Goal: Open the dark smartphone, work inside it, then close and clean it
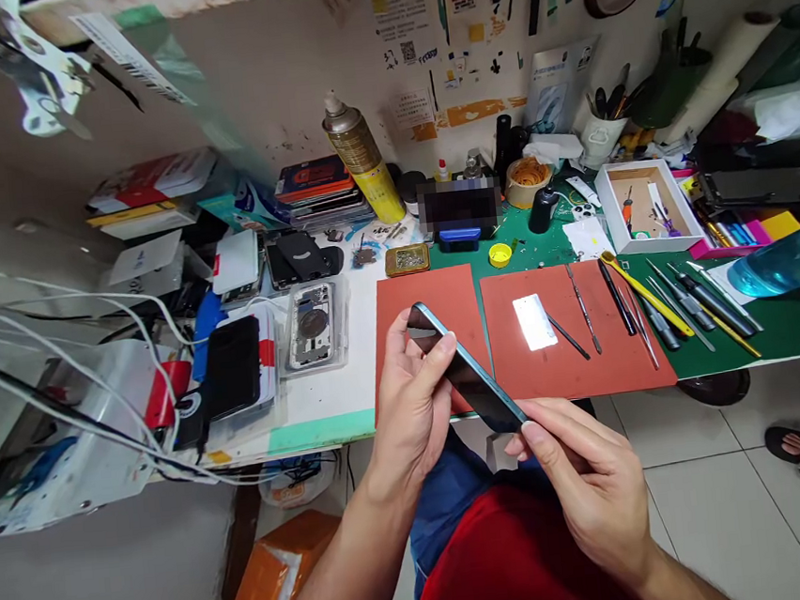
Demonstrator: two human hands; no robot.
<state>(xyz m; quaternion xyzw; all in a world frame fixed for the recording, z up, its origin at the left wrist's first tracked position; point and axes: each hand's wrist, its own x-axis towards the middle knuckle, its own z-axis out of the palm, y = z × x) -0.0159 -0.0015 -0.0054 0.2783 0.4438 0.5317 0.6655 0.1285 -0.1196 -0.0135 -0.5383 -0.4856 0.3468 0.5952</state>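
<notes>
Fingers (398, 333) of the left hand (411, 412) grip the far end of a slim, dark-faced smartphone with a blue edge (481, 394); the thumb lies against that edge. At the opposite end, the right hand (593, 470) is narrowed to a pinch, thumb and index at the near corner. Reference landmark: the flat, red-brown, rectangular left mat (461, 308). In this view the smartphone overlaps the mat's near right part (its clearance above the surface cannot be told). Key relation: the long axis slants from the mat's middle toward its near right corner and past it. The left hand is nearer the mat; the right hand lies beyond its near edge. Right of the mat is a white rectangular plate (535, 322); left of it, a clear plastic tray (342, 341).
</notes>
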